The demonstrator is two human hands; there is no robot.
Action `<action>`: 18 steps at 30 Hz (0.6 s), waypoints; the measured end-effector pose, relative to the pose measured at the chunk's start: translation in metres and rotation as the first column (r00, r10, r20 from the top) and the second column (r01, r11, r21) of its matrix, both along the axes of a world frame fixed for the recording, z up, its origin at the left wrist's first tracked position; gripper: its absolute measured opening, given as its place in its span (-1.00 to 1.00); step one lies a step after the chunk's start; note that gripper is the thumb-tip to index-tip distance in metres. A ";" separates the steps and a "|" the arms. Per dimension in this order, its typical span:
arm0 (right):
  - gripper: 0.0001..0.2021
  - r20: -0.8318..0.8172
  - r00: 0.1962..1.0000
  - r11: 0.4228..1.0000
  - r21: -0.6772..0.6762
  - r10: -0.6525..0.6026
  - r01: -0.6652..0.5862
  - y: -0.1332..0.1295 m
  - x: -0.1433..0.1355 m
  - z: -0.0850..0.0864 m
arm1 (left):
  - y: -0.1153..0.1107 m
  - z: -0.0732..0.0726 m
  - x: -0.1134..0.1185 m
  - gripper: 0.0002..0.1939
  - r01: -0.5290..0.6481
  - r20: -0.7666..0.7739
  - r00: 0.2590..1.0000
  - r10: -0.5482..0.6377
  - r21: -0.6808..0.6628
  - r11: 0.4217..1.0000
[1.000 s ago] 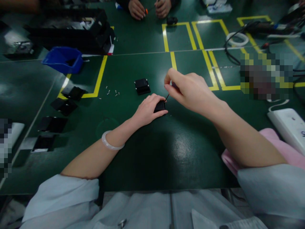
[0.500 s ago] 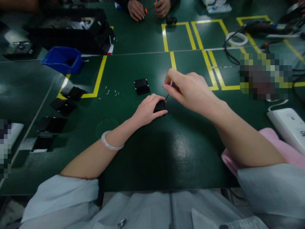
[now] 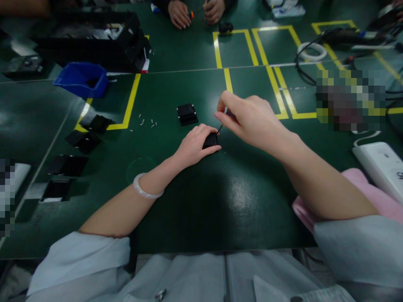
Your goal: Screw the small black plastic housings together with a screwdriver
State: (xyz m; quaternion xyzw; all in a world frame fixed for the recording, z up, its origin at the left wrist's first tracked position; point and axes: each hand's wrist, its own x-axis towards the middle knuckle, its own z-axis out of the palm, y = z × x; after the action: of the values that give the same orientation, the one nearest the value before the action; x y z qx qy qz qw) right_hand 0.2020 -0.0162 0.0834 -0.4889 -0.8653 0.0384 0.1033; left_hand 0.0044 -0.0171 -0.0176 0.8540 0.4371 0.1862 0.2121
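Note:
On the green table a small black box-like part (image 3: 210, 141) lies under my left hand (image 3: 195, 145), whose thumb and fingers grip it from both sides. My right hand (image 3: 242, 115) is closed around a screwdriver (image 3: 221, 128); its handle is mostly hidden in the fingers. The thin dark shaft slants down to the part's right far corner, beside my left fingertips. Just behind my left hand sits a similar black part (image 3: 187, 114) with small shiny screws at its sides. Several loose screws (image 3: 153, 123) lie to its left.
More black parts (image 3: 83, 141) line the left side, near a blue bin (image 3: 83, 79) and a black tray (image 3: 126, 46). Across the table are another person's hands (image 3: 179, 14). A white power strip (image 3: 382, 165), pink cloth (image 3: 352, 184) and cables (image 3: 304, 69) occupy the right.

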 end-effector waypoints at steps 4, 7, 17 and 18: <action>-0.63 0.006 1.000 1.000 -0.012 0.002 -0.002 0.000 -0.001 0.000 | 0.000 0.000 0.000 -0.55 -0.002 -0.003 1.000 0.002 0.011 1.000; -0.61 -0.009 1.000 1.000 -0.012 0.017 -0.017 0.000 -0.002 0.001 | -0.001 0.000 0.001 -0.54 -0.001 -0.003 1.000 0.001 0.013 1.000; -0.66 0.009 1.000 1.000 -0.001 -0.007 0.007 -0.001 -0.001 0.001 | 0.001 -0.001 0.000 -0.51 0.005 0.000 1.000 -0.005 0.013 1.000; -0.66 0.009 1.000 1.000 -0.002 -0.006 0.006 -0.001 -0.002 0.001 | 0.000 -0.001 0.000 -0.52 0.004 -0.001 1.000 -0.004 0.014 1.000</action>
State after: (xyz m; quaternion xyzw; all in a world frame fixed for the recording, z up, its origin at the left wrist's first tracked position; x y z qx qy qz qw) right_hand 0.2003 -0.0177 0.0848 -0.4917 -0.8643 0.0371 0.0991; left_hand 0.0043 -0.0166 -0.0185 0.8565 0.4342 0.1882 0.2062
